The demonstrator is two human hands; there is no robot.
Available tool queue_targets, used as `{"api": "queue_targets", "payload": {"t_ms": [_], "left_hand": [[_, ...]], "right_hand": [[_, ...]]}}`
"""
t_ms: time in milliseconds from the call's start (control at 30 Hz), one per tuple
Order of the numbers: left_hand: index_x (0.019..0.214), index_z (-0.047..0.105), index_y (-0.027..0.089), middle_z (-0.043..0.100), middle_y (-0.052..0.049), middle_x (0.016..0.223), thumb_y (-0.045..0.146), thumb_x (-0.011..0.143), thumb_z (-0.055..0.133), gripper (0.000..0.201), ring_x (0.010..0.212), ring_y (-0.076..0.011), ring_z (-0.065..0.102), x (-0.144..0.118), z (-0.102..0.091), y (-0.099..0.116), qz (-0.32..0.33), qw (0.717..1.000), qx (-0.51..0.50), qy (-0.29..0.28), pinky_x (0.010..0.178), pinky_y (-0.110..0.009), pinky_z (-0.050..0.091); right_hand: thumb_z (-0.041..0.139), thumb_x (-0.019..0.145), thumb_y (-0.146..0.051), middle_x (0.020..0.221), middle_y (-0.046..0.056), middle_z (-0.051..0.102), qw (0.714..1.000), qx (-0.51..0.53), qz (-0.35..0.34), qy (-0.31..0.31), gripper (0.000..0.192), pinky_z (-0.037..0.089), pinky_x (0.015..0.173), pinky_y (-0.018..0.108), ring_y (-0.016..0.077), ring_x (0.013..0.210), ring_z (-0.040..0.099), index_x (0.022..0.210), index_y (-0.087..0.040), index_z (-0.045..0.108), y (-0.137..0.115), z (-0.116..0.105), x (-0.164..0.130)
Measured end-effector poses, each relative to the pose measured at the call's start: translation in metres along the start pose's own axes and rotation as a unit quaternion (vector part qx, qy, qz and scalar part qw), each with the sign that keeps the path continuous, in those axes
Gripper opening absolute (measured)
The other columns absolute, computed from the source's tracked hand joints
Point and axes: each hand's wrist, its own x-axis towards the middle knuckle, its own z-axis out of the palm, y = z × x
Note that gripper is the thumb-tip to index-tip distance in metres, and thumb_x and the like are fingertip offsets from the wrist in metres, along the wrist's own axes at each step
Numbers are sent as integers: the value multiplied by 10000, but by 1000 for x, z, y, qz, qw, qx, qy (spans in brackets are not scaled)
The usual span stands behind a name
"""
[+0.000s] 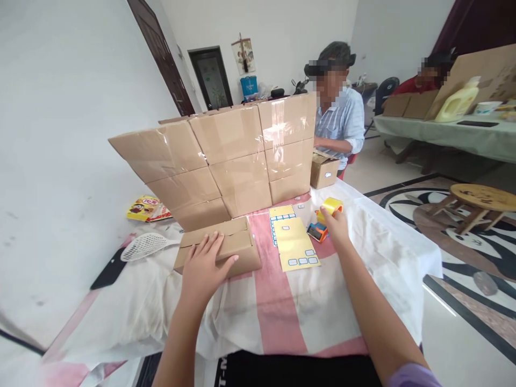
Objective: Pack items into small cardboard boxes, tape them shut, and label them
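My left hand [204, 266] lies flat, fingers spread, on top of a small shut cardboard box [237, 244] on the table. My right hand [335, 224] reaches forward and grips a tape dispenser [324, 216] with a yellowish roll and an orange and blue body. Between the two hands lie yellow sticker sheets [292, 239] with small white labels. Behind the small box stands a stack of taped cardboard boxes [226, 156].
The table carries a white and pink cloth [278, 306]. A white plastic swatter [145, 246], a black phone [108, 270] and a colourful packet [143, 208] lie at left. A seated person [336, 115] works at an open box [323, 169] across. A wooden stool [479, 201] stands right.
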Motion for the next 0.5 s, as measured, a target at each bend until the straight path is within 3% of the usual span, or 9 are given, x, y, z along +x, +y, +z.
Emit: {"api": "queue_targets", "payload": {"t_ms": [167,333,500], "left_hand": [[1477,542,181,507,-167,1551,623,895,563,731,1440,-418,445,13,-14,22,-25,998,11,-57,1125,-574,386],[1444,542,182,464,-144,1589,583,901,574,677,1478,-367,400,15,-7,42,-16,999,-22,-30,1213,-589,247],[1388,582,194,508,-153,1545,585,879,606,643,1424,-381,449,14,-2,46,-43,998,-41,9,1189,-588,283]], "right_hand": [[657,841,-573,917,152,776,998,65,7,2,455,558,566,263,207,728,727,930,-127,672,-9,3,-15],[640,858,-590,902,132,777,993,112,-2,-23,457,547,554,254,188,693,721,935,-141,668,-33,5,-35],[591,873,-629,805,100,748,987,141,13,-80,481,544,570,275,176,622,682,893,-152,648,-58,10,-60]]}}
